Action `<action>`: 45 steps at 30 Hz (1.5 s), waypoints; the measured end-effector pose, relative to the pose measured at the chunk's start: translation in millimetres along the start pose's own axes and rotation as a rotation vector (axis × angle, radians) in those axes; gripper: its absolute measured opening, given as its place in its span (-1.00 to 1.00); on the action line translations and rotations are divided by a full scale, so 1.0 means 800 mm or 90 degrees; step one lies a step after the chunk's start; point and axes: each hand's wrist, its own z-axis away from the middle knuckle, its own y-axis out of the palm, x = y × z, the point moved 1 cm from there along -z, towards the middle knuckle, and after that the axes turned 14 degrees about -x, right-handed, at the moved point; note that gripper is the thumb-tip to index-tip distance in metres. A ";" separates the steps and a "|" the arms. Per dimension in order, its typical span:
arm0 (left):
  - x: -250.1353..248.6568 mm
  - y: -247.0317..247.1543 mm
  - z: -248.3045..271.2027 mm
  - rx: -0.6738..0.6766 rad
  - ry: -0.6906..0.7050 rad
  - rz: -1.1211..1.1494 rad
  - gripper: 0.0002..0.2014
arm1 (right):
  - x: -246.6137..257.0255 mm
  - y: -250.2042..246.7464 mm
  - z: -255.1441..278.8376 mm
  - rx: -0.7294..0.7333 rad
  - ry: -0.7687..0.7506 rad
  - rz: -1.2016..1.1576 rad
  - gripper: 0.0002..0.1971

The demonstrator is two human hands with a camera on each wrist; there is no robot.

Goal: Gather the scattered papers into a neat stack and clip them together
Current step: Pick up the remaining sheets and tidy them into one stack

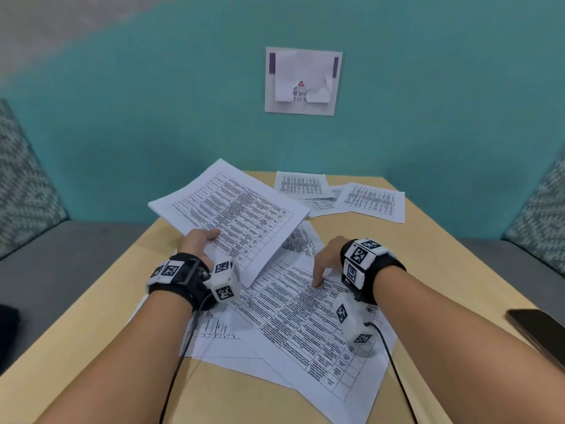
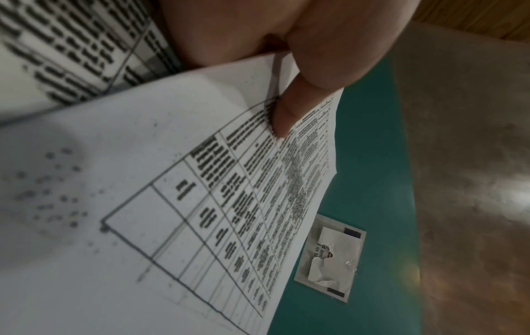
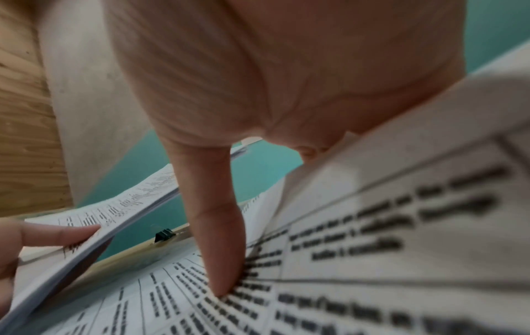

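Printed table sheets lie scattered on a wooden table [image 1: 91, 347]. My left hand [image 1: 198, 243] grips a sheaf of papers [image 1: 232, 215] by its near left edge, thumb [image 2: 286, 113] on top, and holds it tilted above the table. My right hand [image 1: 327, 258] presses one straight fingertip [image 3: 223, 287] down on a large loose sheet [image 1: 305, 325] lying at the near centre. More sheets [image 1: 371, 201] lie at the far right of the table. A black binder clip [image 3: 165, 234] sits on the table beneath the lifted sheaf, seen only in the right wrist view.
A dark phone [image 1: 538, 332] lies at the table's right edge. A torn notice [image 1: 302, 81] hangs on the teal wall behind. Patterned cushions [image 1: 24, 185] and grey seats flank the table. Another sheet [image 1: 211, 335] pokes out under my left wrist.
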 end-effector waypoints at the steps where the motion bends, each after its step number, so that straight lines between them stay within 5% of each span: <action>1: 0.003 0.001 0.001 0.017 -0.023 0.012 -0.05 | 0.001 0.000 0.000 -0.004 0.002 -0.009 -0.38; 8: 0.028 0.021 -0.034 0.068 -0.039 0.027 0.18 | -0.003 -0.005 -0.001 -0.003 0.030 -0.055 -0.41; 12: 0.031 0.035 0.027 0.088 -0.056 0.000 -0.02 | -0.003 -0.005 -0.005 0.010 0.020 -0.105 -0.36; 18: 0.038 0.046 0.026 0.068 -0.043 0.013 -0.09 | 0.001 0.014 -0.022 -0.001 -0.048 -0.134 -0.41; 26: -0.004 0.023 0.025 0.116 -0.020 0.081 -0.54 | -0.043 0.017 -0.045 -0.126 0.022 -0.161 -0.24; 32: -0.019 0.009 0.018 0.087 -0.001 0.137 -0.48 | -0.105 -0.006 -0.055 -0.234 0.146 -0.365 -0.45; 37: -0.018 0.007 0.013 0.080 0.021 0.168 -0.54 | -0.153 -0.029 -0.069 -0.444 0.253 -0.622 0.02; 41: -0.020 0.007 0.009 0.000 0.088 0.135 -0.48 | -0.173 -0.061 -0.057 -0.554 0.333 -0.804 -0.09; 45: -0.018 0.009 0.006 -0.020 0.178 0.024 -0.35 | -0.180 -0.084 -0.049 -0.633 0.312 -0.895 -0.10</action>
